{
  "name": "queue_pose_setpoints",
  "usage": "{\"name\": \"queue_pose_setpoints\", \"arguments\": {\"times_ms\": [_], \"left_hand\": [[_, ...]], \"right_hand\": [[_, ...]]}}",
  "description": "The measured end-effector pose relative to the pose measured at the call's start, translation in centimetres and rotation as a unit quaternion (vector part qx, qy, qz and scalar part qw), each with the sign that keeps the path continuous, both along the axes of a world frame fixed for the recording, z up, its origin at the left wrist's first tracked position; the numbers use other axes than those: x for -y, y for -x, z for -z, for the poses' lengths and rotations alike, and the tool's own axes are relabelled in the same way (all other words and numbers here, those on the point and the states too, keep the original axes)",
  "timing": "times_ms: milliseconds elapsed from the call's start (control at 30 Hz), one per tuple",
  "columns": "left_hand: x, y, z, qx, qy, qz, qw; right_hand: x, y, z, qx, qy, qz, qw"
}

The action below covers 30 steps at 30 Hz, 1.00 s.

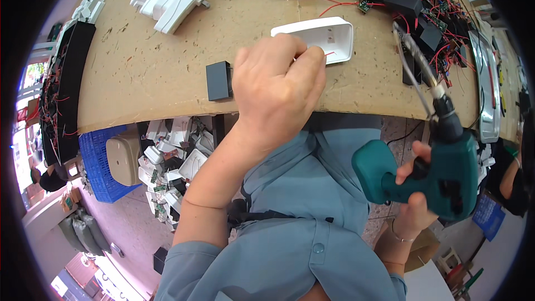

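- My left hand (278,83) is curled over the near left side of an open white case (326,36); its fingers bend inward and the tips are hidden from me, so I cannot tell whether they pinch anything; a bit of red wire (330,53) shows just past them, against the inside of the case
- The white case lies on the desk (142,69) in front of me, its hollow showing; a small black box (219,81) sits just left of my wrist side, apart from the case
- My right hand (418,209) has its fingers wrapped round the grip of a green drill (454,181); I hold it off the right front edge of the desk, its twist bit (421,58) pointing up and away from me, well apart from the case
- I judge the step in hand to be handwork at the case, with the drill held aside; the next move calls for a sure hold by my left fingers, and for keeping that long bit clear of the heap of black boxes and red wires (429,14) beyond it
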<state>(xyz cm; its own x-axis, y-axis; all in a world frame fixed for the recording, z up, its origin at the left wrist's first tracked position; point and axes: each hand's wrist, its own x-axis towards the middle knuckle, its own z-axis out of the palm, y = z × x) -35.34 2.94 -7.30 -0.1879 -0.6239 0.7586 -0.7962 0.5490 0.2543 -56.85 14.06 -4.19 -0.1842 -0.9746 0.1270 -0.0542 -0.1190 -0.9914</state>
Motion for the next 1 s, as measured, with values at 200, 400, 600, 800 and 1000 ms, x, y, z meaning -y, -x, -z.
{"name": "queue_pose_setpoints", "arguments": {"times_ms": [200,400,600,800,1000], "left_hand": [[-0.1,0.9,-1.0,0.024,0.003,-0.072,0.997],[1.1,1.1,0.0,-0.004,-0.033,-0.072,0.997],[1.5,1.9,0.1,-0.047,-0.026,-0.061,0.997],[1.9,2.0,0.6,-0.044,-0.028,-0.073,0.996],[1.9,2.1,0.5,-0.048,-0.033,-0.070,0.996]], "right_hand": [[-2.1,-1.2,0.2,-0.035,-0.045,0.036,0.998],[-1.9,-2.0,0.6,-0.028,-0.080,0.007,0.996],[-1.1,-2.6,0.8,-0.030,-0.081,-0.016,0.996],[-0.8,-2.8,1.2,-0.017,-0.090,-0.014,0.996],[-0.6,-2.8,1.4,-0.015,-0.096,-0.025,0.995]]}}
